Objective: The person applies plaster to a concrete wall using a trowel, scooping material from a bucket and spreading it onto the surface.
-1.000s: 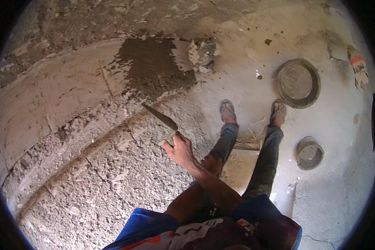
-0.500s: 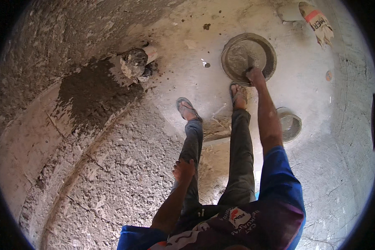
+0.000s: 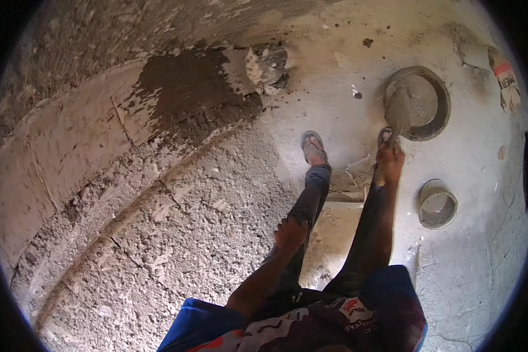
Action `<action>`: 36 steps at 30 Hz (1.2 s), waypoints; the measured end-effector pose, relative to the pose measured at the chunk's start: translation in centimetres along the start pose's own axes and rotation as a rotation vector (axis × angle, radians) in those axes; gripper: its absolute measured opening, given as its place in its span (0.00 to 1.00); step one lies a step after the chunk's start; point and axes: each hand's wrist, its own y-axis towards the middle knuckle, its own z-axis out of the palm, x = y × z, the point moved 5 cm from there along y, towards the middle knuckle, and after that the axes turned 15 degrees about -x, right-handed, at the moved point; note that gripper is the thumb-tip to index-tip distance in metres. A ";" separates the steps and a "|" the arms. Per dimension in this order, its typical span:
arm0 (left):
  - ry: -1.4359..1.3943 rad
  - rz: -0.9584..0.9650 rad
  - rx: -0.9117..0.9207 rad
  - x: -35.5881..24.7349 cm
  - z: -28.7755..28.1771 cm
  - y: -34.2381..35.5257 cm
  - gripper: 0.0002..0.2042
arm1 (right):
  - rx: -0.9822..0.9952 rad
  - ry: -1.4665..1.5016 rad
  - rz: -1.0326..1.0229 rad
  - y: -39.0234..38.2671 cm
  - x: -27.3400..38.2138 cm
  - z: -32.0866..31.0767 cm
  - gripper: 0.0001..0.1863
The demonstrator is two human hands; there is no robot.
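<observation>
My right hand (image 3: 389,162) is closed round the handle of a trowel (image 3: 399,110). Grey mortar coats its blade, which is over the near-left rim of a round basin (image 3: 444,117). Wet mortar (image 3: 423,100) lies inside the basin. My left hand (image 3: 291,234) rests on my left knee, fingers spread over the trouser leg, holding nothing. A dark patch of fresh mortar (image 3: 188,88) covers part of the pale band at the left.
A small round bucket (image 3: 437,204) stands right of my right forearm. A torn paper bag (image 3: 506,82) lies at the far right. Near the dark patch sits a grey-and-white blotched lump (image 3: 267,66). Rough, crumbly plaster (image 3: 205,199) spreads on the left. My sandalled feet (image 3: 314,148) are on the pale floor.
My right hand has drawn back from inside the basin toward me, bringing the mortar-coated trowel up to the rim. The view has swung left; my left hand remains on the knee.
</observation>
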 end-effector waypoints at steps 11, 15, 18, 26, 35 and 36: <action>-0.170 0.156 0.085 4.4 2.8 2.4 0.27 | 0.550 -0.078 -0.385 -32.2 7.6 25.9 0.13; -0.138 0.173 0.122 4.3 5.5 3.9 0.28 | 0.435 -0.229 -0.343 -27.9 2.7 17.4 0.16; -0.051 0.013 0.067 2.6 0.3 2.6 0.28 | 0.174 -0.727 -0.450 -17.8 -5.2 8.5 0.19; 0.034 0.060 -0.051 0.1 -0.3 1.4 0.27 | -0.288 -1.295 -0.221 14.4 -1.5 -10.5 0.20; 0.005 -0.028 -0.020 -1.6 0.6 -1.3 0.30 | 0.235 -0.187 0.230 16.6 -5.0 -10.9 0.10; 0.002 -0.022 -0.025 -1.3 1.0 -1.5 0.30 | 0.271 -0.105 0.258 15.3 -5.5 -11.2 0.10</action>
